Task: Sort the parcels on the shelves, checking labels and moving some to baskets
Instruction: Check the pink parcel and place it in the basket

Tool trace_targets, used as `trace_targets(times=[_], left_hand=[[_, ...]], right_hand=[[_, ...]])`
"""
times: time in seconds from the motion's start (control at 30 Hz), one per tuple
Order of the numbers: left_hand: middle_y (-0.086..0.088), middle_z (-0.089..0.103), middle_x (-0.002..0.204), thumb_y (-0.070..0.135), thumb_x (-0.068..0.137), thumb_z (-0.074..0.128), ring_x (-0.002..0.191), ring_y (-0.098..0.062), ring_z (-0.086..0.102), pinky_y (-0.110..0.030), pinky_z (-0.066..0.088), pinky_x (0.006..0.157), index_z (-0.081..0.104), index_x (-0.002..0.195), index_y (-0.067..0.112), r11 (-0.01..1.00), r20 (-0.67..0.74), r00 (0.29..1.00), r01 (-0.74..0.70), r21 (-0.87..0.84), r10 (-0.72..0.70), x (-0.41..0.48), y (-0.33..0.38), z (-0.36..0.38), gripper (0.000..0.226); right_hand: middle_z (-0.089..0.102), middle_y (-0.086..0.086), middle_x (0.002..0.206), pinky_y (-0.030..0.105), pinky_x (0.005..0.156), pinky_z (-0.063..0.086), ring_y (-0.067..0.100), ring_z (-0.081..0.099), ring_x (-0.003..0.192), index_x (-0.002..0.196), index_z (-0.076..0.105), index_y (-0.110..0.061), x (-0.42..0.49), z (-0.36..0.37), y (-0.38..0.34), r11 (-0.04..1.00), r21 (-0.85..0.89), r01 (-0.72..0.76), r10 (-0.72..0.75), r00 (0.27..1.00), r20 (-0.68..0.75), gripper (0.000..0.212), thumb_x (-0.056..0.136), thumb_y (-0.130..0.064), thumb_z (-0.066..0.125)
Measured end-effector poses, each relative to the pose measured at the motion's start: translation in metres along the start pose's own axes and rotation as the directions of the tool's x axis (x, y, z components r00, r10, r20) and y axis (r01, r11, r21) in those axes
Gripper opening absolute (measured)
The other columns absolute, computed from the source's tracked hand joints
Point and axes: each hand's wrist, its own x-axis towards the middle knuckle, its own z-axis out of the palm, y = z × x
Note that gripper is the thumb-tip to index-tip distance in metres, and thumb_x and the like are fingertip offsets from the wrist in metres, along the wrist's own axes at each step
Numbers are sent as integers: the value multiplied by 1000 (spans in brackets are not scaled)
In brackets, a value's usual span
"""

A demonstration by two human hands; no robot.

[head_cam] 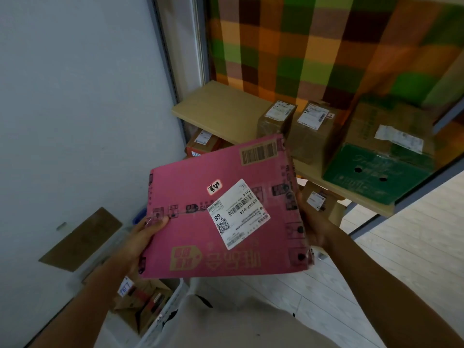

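Observation:
I hold a flat pink cardboard parcel (195, 237) in both hands in front of me, its face up. A white shipping label (238, 213) with barcodes is stuck on it at an angle. My left hand (143, 237) grips the parcel's left edge, thumb on top. My right hand (313, 222) grips the right edge, its fingers mostly hidden behind the box. Below on the left stands a clear plastic basket (173, 300) with several parcels inside.
A wooden shelf (213, 104) on the right carries two brown boxes (276, 119) (311, 129) and a large green-and-brown carton (381, 156). More parcels (203, 143) sit on lower shelves. A checked cloth (326, 46) hangs behind. A white wall is on the left.

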Motion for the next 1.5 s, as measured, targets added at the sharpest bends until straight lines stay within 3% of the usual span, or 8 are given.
trace_targets(times=[0.13, 0.33, 0.77, 0.93, 1.07, 1.27, 1.4, 1.5], left_hand=[[-11, 58, 133, 55, 86, 68, 114, -38, 62, -53, 52, 94, 47, 137, 19, 870, -176, 964, -94, 484, 202, 14, -2, 23, 66], [-5, 69, 123, 82, 77, 55, 108, -25, 69, -50, 54, 95, 56, 136, 29, 998, 92, 994, -51, -42, 54, 0, 11, 96, 79], [-7, 73, 107, 40, 77, 79, 90, -26, 73, -37, 61, 74, 61, 122, 16, 1000, -11, 1000, 8, -10, -8, -6, 10, 71, 54], [-13, 74, 108, 56, 53, 87, 95, -33, 73, -43, 60, 77, 61, 127, 12, 996, 35, 999, -13, -90, 16, -37, 48, 32, 90], [-16, 73, 110, 59, 32, 95, 92, -31, 74, -38, 61, 68, 66, 119, 12, 990, 149, 983, -88, -113, 104, -67, 85, 23, 103], [-20, 71, 112, 58, 38, 94, 93, -33, 73, -41, 60, 70, 72, 113, 15, 987, 284, 948, -118, -111, 145, -94, 104, 11, 89], [-12, 73, 111, 72, 34, 89, 89, -25, 74, -34, 60, 66, 63, 121, 19, 971, 89, 967, -241, 0, 240, -95, 101, 18, 105], [5, 59, 136, 64, 63, 81, 115, -13, 63, -36, 54, 91, 49, 140, 27, 851, -166, 857, -424, 308, 488, -90, 94, 17, 91]], right_hand=[[76, 12, 104, 38, 70, 62, 26, 75, 90, 108, 73, -15, 5, 33, 0, 998, -60, 29, -27, 999, 20, 40, 77, -41, 67], [74, 3, 114, 35, 81, 61, 19, 73, 97, 118, 67, -26, 20, 99, 30, 970, -184, 161, -187, 973, -133, 47, 76, -41, 80], [66, -9, 115, 37, 97, 52, 15, 65, 108, 114, 64, -35, 14, 116, 26, 717, -651, 248, -315, 949, 15, 44, 83, -65, 56], [66, 4, 110, 35, 94, 48, 14, 63, 94, 89, 59, -38, 11, 89, 25, 801, -574, 169, -262, 962, -82, 31, 98, -56, 35], [47, 3, 148, 44, 111, 33, 26, 45, 136, 138, 53, -27, 22, 56, 41, 875, -484, 19, -129, 972, -194, 69, 84, -71, 49], [70, 1, 122, 29, 73, 58, 13, 71, 102, 121, 60, -26, 25, 36, 33, 976, -207, 71, -77, 997, -21, 49, 95, -60, 37], [73, 10, 116, 35, 77, 60, 25, 71, 106, 121, 66, -17, 25, 34, 25, 984, -116, 138, -134, 990, 43, 79, 61, -66, 83], [67, 19, 125, 46, 92, 55, 35, 65, 114, 126, 63, -9, 32, 26, 38, 978, -80, 190, -196, 979, -62, 59, 80, -45, 76]])
